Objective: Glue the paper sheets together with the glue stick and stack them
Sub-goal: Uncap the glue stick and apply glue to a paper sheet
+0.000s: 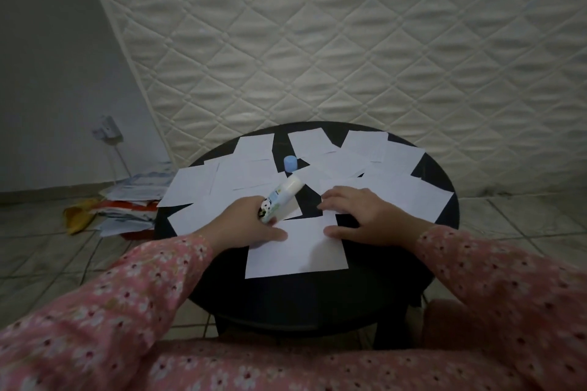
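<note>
Several white paper sheets (244, 174) lie spread over a round dark table (317, 298). One sheet (295, 251) lies alone nearest me at the front. My left hand (251, 225) grips an uncapped white glue stick (281, 197) with a panda print, its tip pointing up and away; my left thumb rests on the front sheet. My right hand (365, 216) lies flat, its fingers on a sheet to the right and its thumb on the front sheet's right edge. The blue cap (290, 163) stands on the table among the far sheets.
A white quilted mattress (349, 41) leans upright right behind the table. On the tiled floor to the left lies a pile of papers and booklets (130, 206). A wall socket with a cable (106, 133) is on the left wall.
</note>
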Motion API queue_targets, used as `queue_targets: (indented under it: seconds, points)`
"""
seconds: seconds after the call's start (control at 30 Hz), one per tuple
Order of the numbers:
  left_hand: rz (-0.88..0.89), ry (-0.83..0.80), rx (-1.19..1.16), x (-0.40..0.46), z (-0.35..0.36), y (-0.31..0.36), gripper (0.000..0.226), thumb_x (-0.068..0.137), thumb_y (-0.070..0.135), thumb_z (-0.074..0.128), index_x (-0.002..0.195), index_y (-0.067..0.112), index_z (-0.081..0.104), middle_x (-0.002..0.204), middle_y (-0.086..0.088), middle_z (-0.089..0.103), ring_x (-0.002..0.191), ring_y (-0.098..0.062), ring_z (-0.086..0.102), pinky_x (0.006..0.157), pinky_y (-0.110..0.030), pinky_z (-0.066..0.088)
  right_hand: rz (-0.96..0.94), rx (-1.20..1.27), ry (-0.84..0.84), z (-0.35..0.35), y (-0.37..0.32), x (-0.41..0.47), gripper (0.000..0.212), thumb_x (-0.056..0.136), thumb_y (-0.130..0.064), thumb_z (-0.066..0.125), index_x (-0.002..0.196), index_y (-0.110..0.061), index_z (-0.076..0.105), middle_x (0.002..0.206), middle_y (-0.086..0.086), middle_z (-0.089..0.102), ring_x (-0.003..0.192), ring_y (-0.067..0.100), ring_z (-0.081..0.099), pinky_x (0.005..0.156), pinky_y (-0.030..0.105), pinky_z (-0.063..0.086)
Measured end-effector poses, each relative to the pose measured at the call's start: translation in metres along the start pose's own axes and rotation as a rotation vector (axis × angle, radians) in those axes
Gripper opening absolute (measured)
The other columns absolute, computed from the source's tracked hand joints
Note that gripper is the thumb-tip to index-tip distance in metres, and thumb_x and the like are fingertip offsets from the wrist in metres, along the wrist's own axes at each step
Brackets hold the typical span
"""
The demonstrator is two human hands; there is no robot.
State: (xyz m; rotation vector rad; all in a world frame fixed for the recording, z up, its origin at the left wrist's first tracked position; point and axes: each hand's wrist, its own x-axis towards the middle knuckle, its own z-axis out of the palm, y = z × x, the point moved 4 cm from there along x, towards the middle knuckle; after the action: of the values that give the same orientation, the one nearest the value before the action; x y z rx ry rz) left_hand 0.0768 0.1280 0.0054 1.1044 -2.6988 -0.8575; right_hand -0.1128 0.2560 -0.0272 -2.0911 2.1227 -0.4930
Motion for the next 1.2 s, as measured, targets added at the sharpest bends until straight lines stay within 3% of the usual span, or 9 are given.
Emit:
queue_targets:
  seconds: [0.1, 0.2, 0.3, 0.47, 0.6, 0.73, 0.83, 0.97, 1.2]
  points:
    - [0.088, 0.042, -0.018, -0.001, -0.005, 0.009, 0.037, 0.078, 0.048, 0.073, 0.078, 0.016, 0.053, 0.072, 0.005, 0.056, 0.063, -0.009, 0.051, 0.057, -0.023, 0.037, -0.109, -0.053, 0.083, -0.007, -0.001, -0.011, 0.049, 0.083, -0.062, 0.052, 0.121, -0.032, 0.06, 0.127, -0.01, 0.052, 0.119, 0.004, 0.045, 0.101, 0.031, 0.034]
    - [0.111, 0.049, -0.069, 0.002, -0.006, 0.013, 0.031, 0.089, 0.044, 0.06, 0.091, 0.014, 0.053, 0.08, 0.003, 0.055, 0.071, -0.012, 0.049, 0.063, -0.026, 0.036, -0.17, -0.128, 0.111, -0.012, -0.002, -0.02, 0.048, 0.081, -0.061, 0.054, 0.114, -0.028, 0.064, 0.115, -0.007, 0.058, 0.107, 0.008, 0.053, 0.093, 0.03, 0.037]
    - [0.11, 0.048, -0.136, 0.005, -0.008, 0.017, 0.025, 0.093, 0.039, 0.055, 0.1, 0.015, 0.054, 0.085, 0.0, 0.059, 0.069, -0.012, 0.05, 0.066, -0.029, 0.039, -0.133, -0.113, 0.076, -0.01, -0.001, -0.023, 0.051, 0.081, -0.063, 0.053, 0.117, -0.029, 0.065, 0.119, -0.009, 0.058, 0.111, 0.005, 0.051, 0.092, 0.024, 0.031]
    - [0.163, 0.045, -0.267, 0.006, -0.023, 0.028, 0.023, 0.087, 0.045, 0.064, 0.097, 0.024, 0.065, 0.071, 0.004, 0.06, 0.058, -0.007, 0.047, 0.055, -0.021, 0.037, -0.061, -0.064, 0.022, -0.005, -0.001, -0.026, 0.045, 0.088, -0.056, 0.055, 0.127, -0.033, 0.058, 0.13, -0.013, 0.05, 0.117, 0.0, 0.047, 0.098, 0.025, 0.032]
    - [0.178, 0.061, -0.432, 0.003, -0.03, 0.03, 0.023, 0.079, 0.042, 0.073, 0.097, 0.029, 0.073, 0.064, 0.006, 0.056, 0.053, 0.0, 0.046, 0.047, -0.011, 0.034, -0.029, -0.013, 0.003, -0.005, -0.001, -0.022, 0.055, 0.081, -0.068, 0.052, 0.122, -0.034, 0.061, 0.127, -0.017, 0.051, 0.114, -0.004, 0.046, 0.103, 0.032, 0.038]
    - [0.18, 0.118, -0.617, 0.004, -0.031, 0.031, 0.038, 0.066, 0.047, 0.079, 0.093, 0.021, 0.076, 0.074, -0.005, 0.06, 0.065, -0.01, 0.048, 0.062, -0.024, 0.039, -0.034, 0.019, 0.012, -0.003, 0.0, -0.023, 0.065, 0.072, -0.075, 0.054, 0.122, -0.034, 0.062, 0.125, -0.019, 0.052, 0.113, -0.005, 0.046, 0.102, 0.034, 0.04]
    - [0.203, 0.134, -0.595, 0.004, -0.029, 0.039, 0.03, 0.076, 0.043, 0.074, 0.097, 0.021, 0.073, 0.088, -0.006, 0.069, 0.07, -0.009, 0.053, 0.068, -0.025, 0.044, -0.056, 0.033, 0.041, -0.004, -0.001, -0.023, 0.063, 0.074, -0.072, 0.054, 0.123, -0.032, 0.063, 0.124, -0.017, 0.054, 0.111, -0.004, 0.049, 0.099, 0.036, 0.042]
    - [0.286, 0.109, -0.531, -0.004, -0.019, 0.055, 0.027, 0.088, 0.035, 0.063, 0.102, 0.012, 0.063, 0.088, -0.004, 0.069, 0.068, -0.014, 0.057, 0.063, -0.028, 0.047, -0.052, 0.043, 0.06, -0.003, -0.004, -0.024, 0.07, 0.071, -0.077, 0.053, 0.12, -0.029, 0.065, 0.122, -0.016, 0.056, 0.108, -0.003, 0.051, 0.096, 0.033, 0.045]
    - [0.36, -0.022, -0.415, -0.021, -0.006, 0.064, 0.02, 0.094, 0.027, 0.056, 0.109, 0.016, 0.049, 0.087, -0.004, 0.066, 0.067, -0.013, 0.058, 0.065, -0.032, 0.05, -0.071, 0.022, 0.16, 0.0, -0.013, -0.024, 0.065, 0.07, -0.073, 0.057, 0.105, -0.019, 0.067, 0.107, -0.007, 0.06, 0.092, 0.005, 0.057, 0.082, 0.03, 0.051]
